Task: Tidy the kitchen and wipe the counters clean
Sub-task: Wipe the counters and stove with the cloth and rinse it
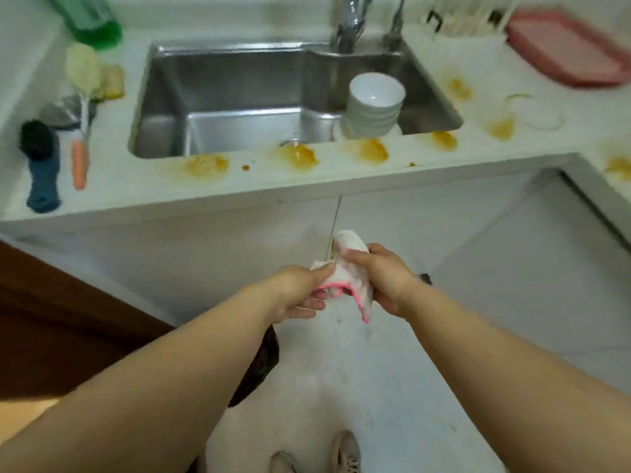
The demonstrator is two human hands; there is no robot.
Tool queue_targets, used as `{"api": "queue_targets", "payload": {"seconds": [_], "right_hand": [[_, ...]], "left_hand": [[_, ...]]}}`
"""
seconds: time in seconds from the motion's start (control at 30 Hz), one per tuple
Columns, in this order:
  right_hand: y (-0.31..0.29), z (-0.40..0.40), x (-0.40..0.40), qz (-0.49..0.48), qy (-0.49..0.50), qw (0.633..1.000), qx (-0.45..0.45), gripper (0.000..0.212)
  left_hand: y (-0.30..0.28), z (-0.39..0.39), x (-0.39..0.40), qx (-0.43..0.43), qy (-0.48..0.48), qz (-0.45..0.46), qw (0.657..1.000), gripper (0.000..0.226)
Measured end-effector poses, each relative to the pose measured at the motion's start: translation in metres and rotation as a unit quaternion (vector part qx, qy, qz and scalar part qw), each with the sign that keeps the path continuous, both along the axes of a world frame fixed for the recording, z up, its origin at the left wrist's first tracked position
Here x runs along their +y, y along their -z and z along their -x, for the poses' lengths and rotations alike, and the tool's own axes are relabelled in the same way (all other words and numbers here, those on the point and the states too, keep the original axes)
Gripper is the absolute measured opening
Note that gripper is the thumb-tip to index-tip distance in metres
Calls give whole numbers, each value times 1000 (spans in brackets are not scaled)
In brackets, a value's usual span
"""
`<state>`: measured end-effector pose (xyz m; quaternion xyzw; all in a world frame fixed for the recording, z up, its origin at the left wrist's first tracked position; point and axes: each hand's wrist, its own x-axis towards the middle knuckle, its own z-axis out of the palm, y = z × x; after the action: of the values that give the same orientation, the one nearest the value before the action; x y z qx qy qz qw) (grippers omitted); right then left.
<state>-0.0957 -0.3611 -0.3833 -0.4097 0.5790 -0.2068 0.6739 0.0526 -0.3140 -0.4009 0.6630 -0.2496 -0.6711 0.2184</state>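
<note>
Where both hands [300, 291] [379, 281] grip it, the cloth [348, 268] is partly hidden.

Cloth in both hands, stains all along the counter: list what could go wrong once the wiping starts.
1. The orange stains sit on the counter's front strip by the sink; one cloth may smear rather than lift them.
2. Wiping leftward could knock the brushes lying near the edge.
3. Residue may get pushed into the sink, onto the stacked bowls.
</note>
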Motion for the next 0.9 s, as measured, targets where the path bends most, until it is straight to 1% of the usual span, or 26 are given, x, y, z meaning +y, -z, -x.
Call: {"api": "queue_targets", "payload": {"seconds": [0.1, 0.13, 0.2, 0.3, 0.37, 0.4, 0.47, 0.5, 0.53, 0.57, 0.63, 0.7, 0.73, 0.77, 0.8, 0.83, 0.87, 0.9], "right_hand": [[-51, 55, -5, 47, 72, 996, 21, 16], [-57, 75, -6, 60, 102, 992, 36, 20], [-66, 119, -8, 77, 156, 982, 67, 34], [-81, 192, -1, 87, 247, 962, 80, 40], [-85, 237, 5, 82, 297, 949, 73, 47], [-87, 259, 9, 84, 309, 944, 84, 49], [-88, 299, 18, 85, 302, 935, 164, 53], [-94, 320, 26, 89, 301, 929, 196, 53], [-96, 330, 32, 101, 286, 932, 200, 51], [-103, 352, 42, 117, 280, 937, 171, 50], [-115, 370, 57, 149, 222, 960, 87, 47], [-126, 389, 72, 169, 191, 967, 24, 37], [-129, 397, 77, 175, 205, 963, 12, 34], [-131, 404, 80, 171, 245, 954, 18, 29], [-129, 420, 83, 164, 311, 936, 30, 21], [-126, 433, 84, 145, 373, 916, 30, 17], [-122, 447, 88, 120, 433, 893, 19, 23], [-120, 459, 93, 94, 487, 869, 1, 31]], "left_hand": [[-56, 51, -29, -32, 42, 81, 995, 16], [-69, 67, -38, -36, 39, 100, 994, 11], [-93, 104, -55, -19, 6, 123, 992, 9], [-124, 174, -76, 49, -18, 129, 990, 6], [-135, 219, -84, 87, 2, 134, 987, 15], [-140, 244, -86, 97, 15, 137, 986, 18], [-148, 291, -86, 106, 48, 139, 984, 19], [-155, 322, -85, 110, 71, 134, 982, 25], [-160, 341, -83, 115, 81, 129, 982, 31], [-166, 375, -80, 123, 103, 124, 979, 34], [-171, 418, -75, 119, 139, 124, 975, 37], [-174, 461, -66, 125, 188, 122, 966, 39], [-175, 476, -62, 131, 197, 109, 965, 38], [-175, 486, -60, 142, 202, 96, 964, 31], [-178, 502, -58, 156, 225, 78, 959, 22], [-178, 512, -59, 162, 250, 69, 952, 17], [-178, 520, -59, 157, 286, 69, 943, 16], [-175, 529, -62, 134, 324, 90, 932, 18]]}}
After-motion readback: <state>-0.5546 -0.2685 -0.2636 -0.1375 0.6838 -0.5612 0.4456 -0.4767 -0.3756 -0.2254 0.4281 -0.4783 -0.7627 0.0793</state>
